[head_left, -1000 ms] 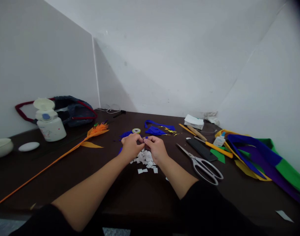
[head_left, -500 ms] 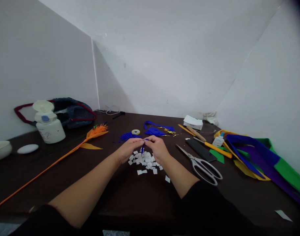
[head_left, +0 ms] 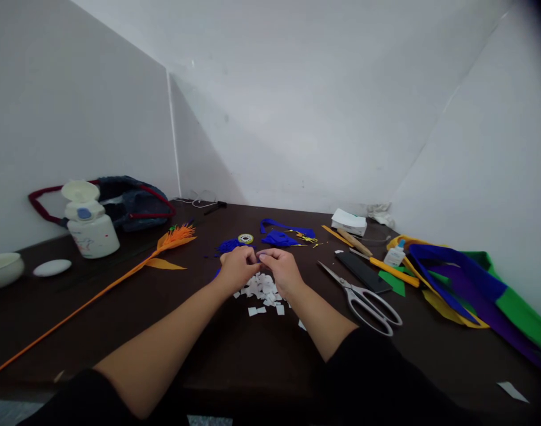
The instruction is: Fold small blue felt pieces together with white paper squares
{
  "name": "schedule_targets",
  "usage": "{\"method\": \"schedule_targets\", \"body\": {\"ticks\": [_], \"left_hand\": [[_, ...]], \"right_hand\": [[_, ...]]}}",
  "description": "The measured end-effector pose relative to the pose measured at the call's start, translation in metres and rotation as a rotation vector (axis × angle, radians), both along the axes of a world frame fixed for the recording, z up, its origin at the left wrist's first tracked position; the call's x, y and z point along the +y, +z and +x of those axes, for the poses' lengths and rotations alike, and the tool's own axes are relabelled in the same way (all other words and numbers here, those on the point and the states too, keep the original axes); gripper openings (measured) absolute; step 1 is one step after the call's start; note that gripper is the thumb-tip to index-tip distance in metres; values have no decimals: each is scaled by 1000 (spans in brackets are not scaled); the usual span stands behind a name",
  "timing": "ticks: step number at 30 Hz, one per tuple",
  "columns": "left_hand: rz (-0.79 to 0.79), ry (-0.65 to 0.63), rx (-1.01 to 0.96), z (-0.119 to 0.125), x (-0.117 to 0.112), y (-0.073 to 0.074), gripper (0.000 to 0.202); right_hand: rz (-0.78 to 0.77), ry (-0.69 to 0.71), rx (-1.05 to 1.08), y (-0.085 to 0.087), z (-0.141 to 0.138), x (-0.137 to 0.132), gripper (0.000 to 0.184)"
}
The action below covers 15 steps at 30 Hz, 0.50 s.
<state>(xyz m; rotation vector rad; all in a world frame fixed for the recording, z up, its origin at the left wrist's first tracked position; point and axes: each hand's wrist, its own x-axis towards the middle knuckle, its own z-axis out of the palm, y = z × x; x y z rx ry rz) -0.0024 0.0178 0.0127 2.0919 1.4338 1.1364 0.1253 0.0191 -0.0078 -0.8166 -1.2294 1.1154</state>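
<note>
My left hand (head_left: 235,269) and my right hand (head_left: 283,270) meet over the middle of the dark table (head_left: 199,331), fingertips pinched together on a small blue scrap that barely shows between them. Under the hands lies a heap of little white paper squares (head_left: 262,291). Just beyond the fingers lie blue paper pieces (head_left: 277,238) and a small yellow tape roll (head_left: 245,238).
Large scissors (head_left: 363,294) lie to the right, with a yellow-handled knife (head_left: 386,267), a glue bottle (head_left: 395,254), a white box (head_left: 349,222) and coloured paper sheets (head_left: 470,284). An orange paper flower on a long stem (head_left: 119,276), a white jar (head_left: 90,228), a bag (head_left: 128,201) and a bowl (head_left: 2,267) stand left.
Half a second ago the hands were slightly apart with a blue strip hanging between the fingertips; now the fingers have closed together and the strip is mostly hidden.
</note>
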Motion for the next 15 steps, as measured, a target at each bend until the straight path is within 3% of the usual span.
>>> {"method": "schedule_targets", "body": {"ticks": [3, 6, 8, 12, 15], "left_hand": [[101, 121, 172, 3, -3, 3, 25], [61, 130, 170, 3, -4, 4, 26], [-4, 36, 81, 1, -4, 4, 27], [-184, -292, -216, -4, -1, 2, 30], [-248, -364, -337, -6, 1, 0, 31]], "right_hand": [[-18, -25, 3, 1, -1, 0, 16], [-64, 4, 71, 6, -2, -3, 13], [-86, 49, 115, 9, -2, -5, 12], [-102, 87, 123, 12, 1, -6, 12], [-104, 125, 139, 12, 4, -5, 13]]}}
